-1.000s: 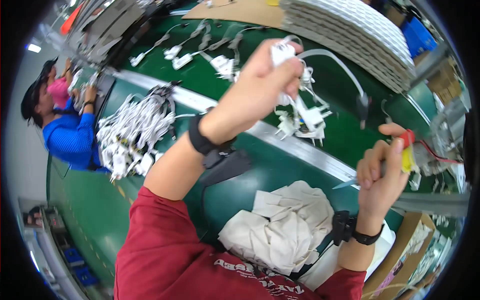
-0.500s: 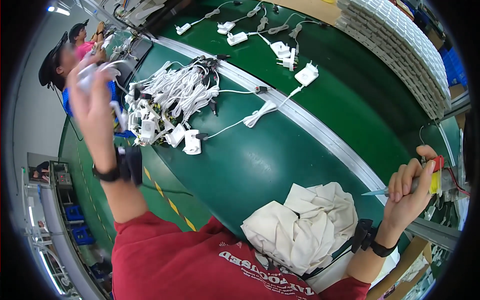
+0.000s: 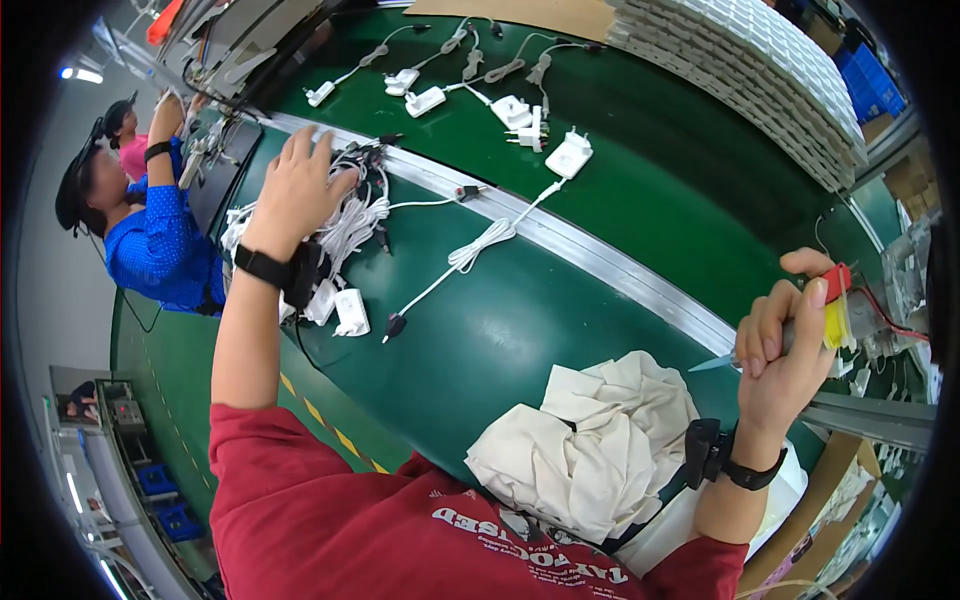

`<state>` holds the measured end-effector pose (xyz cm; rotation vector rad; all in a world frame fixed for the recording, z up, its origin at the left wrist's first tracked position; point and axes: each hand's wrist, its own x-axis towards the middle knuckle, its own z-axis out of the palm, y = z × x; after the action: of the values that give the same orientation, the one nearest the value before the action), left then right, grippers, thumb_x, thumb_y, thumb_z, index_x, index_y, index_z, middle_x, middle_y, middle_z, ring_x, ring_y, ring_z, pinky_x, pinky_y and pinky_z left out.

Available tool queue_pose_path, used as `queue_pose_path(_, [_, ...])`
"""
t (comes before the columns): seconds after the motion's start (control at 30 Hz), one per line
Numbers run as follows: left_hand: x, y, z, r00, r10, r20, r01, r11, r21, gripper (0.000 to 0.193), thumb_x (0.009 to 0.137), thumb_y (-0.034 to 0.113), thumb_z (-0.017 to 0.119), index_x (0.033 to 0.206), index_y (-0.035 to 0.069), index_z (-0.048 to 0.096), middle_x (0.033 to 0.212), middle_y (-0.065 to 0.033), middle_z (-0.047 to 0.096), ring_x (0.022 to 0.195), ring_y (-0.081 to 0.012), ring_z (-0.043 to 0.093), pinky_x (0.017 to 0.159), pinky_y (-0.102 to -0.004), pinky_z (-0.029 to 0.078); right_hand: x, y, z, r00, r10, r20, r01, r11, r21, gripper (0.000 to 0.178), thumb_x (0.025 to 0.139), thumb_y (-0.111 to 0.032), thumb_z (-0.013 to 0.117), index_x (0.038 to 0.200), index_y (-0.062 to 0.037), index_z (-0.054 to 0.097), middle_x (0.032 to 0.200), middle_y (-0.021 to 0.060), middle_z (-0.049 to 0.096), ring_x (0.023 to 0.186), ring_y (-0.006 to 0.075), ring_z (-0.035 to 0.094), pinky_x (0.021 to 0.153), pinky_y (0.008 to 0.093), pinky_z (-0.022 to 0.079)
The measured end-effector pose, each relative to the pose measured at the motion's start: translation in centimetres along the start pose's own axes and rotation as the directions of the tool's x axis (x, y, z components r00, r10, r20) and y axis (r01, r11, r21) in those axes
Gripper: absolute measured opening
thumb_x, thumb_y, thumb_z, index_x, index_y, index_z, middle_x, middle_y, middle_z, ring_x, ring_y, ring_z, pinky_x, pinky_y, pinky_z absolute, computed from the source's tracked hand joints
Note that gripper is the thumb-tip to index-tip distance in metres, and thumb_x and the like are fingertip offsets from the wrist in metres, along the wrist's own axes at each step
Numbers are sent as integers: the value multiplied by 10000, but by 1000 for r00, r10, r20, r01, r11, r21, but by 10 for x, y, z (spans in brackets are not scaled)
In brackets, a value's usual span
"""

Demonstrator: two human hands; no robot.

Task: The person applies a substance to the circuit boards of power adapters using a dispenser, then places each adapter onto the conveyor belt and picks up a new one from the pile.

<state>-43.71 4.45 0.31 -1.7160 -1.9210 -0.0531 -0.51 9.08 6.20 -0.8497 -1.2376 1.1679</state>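
the left hand (image 3: 298, 192) is palm down above a heap of white cables (image 3: 350, 225) on the left of the counter (image 3: 500, 330), fingers slightly bent and spread; whether they touch it cannot be told. the heap lies beneath the fingers and to their right, with a white power adapter (image 3: 350, 313) near the counter's near edge. the right hand's (image 3: 788, 345) fingers are wrapped around a blue-tipped tool (image 3: 834, 325).

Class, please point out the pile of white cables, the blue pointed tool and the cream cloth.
Pile of white cables (image 3: 352, 226): head view, on its loops.
Blue pointed tool (image 3: 712, 364): head view, on its tip.
Cream cloth (image 3: 597, 455): head view, on its crumpled middle.
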Motion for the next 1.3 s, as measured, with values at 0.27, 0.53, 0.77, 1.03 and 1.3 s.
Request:
queue_pose_path(0.27, [89,173,-28,970,234,-72,-211,651,-729,371,783,283,666,963,-10,528,870,-160,614,776,-318,617,668,-395,493,5,-4,-3,1000,-14,16,14,1000,-27,290,981,-315,404,1027,-38,475,493,-48,281,353,26,233,333,187,196])
queue_pose_path(0.53, [120,211,4,979,145,143,-36,814,-579,414,733,307,691,927,-19,523,804,-197,625,760,-347,626,673,-413,510,4,-6,-3,1000,-5,29,5,1000,-4,286,977,-313,416,1022,-37,475,492,-47,287,351,28,236,329,191,199])
queue_pose_path(0.77, [53,109,-59,970,-239,-37,56,373,-926,368,778,215,716,1003,23,497,841,-94,630,724,-173,637,596,-276,499,5,-3,-8,999,-11,32,10,1000,2,275,981,-302,407,1027,-38,472,492,-48,290,351,26,238,330,188,201])
queue_pose_path(1.03, [-87,-62,-72,540,-841,-21,468,321,-823,374,891,225,593,1161,-5,472,1112,-138,551,949,-191,565,757,-293,477,7,-4,-4,999,17,37,-17,1000,22,233,964,-249,428,1006,-24,468,502,-40,325,384,21,273,353,184,225])
queue_pose_path(1.3, [-79,6,-69,914,-360,-185,336,930,-151,450,834,191,637,1205,-7,475,1193,-240,495,1115,-386,475,973,-419,354,4,-1,-1,1000,13,19,-12,1000,-11,238,976,-263,406,1003,-35,471,495,-48,286,364,23,237,334,185,203])
